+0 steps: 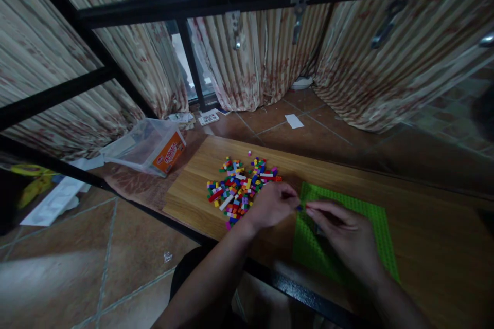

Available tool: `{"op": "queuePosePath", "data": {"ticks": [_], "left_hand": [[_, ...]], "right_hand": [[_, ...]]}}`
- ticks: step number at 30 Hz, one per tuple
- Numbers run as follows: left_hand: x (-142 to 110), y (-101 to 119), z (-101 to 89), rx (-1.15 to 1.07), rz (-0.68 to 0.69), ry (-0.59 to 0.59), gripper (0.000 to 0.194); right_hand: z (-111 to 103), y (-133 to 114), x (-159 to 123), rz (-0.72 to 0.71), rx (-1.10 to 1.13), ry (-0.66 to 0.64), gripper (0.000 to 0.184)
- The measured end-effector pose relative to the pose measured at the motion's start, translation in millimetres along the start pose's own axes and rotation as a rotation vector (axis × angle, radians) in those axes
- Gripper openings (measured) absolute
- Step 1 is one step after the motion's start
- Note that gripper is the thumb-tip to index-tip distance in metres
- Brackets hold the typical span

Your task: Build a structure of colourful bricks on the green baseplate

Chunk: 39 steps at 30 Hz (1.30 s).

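Note:
My left hand (275,204) is closed in a pinch between the brick pile and the green baseplate (370,211). A tiny dark blue toy brick (299,207) shows at its fingertips. Over the baseplate, my right hand (349,231) pinches a small red toy brick (307,206), mostly covered by the fingers. The two sets of fingertips are close together. Under my right hand, a small pale piece (319,230) is partly hidden. Left of my left hand spreads a loose pile of coloured toy bricks (235,187), some of it behind my wrist.
The wooden tabletop (193,185) carries the bricks and baseplate. A clear plastic box (135,139) with an orange label stands past its left end. A black metal frame (193,2) crosses in front of patterned curtains (247,61). Papers (294,121) lie on the tiled floor.

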<state>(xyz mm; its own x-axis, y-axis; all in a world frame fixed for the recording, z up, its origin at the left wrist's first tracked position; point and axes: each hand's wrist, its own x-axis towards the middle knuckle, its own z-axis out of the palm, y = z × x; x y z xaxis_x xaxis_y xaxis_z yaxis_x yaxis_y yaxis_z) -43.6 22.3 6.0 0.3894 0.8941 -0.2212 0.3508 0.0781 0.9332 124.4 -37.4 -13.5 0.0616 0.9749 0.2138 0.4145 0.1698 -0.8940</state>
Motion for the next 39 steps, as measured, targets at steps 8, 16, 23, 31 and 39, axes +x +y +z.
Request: {"op": "queuePosePath", "data": {"ticks": [8, 16, 23, 31, 39], "left_hand": [[-1.7, -4.2, -4.9, 0.863, 0.011, 0.154, 0.028], [5.8, 1.0, -5.6, 0.923, 0.017, 0.212, 0.031], [31.7, -0.8, 1.7, 0.988, 0.062, 0.296, 0.031], [37.9, -4.7, 3.1, 1.084, 0.066, 0.26, 0.028], [27.1, 5.6, -0.2, 0.618, 0.191, 0.271, 0.018]], "right_hand": [[39.5, 9.5, -7.3, -0.356, -0.805, -0.164, 0.026], [52.0, 8.5, -2.2, -0.315, -0.957, -0.082, 0.02], [42.7, 0.1, -0.7, -0.317, -0.798, -0.01, 0.024], [20.5, -3.4, 8.0, -0.264, -0.532, 0.105, 0.021], [-16.6, -1.4, 23.1, -0.02, -0.22, 0.308, 0.022]]}}
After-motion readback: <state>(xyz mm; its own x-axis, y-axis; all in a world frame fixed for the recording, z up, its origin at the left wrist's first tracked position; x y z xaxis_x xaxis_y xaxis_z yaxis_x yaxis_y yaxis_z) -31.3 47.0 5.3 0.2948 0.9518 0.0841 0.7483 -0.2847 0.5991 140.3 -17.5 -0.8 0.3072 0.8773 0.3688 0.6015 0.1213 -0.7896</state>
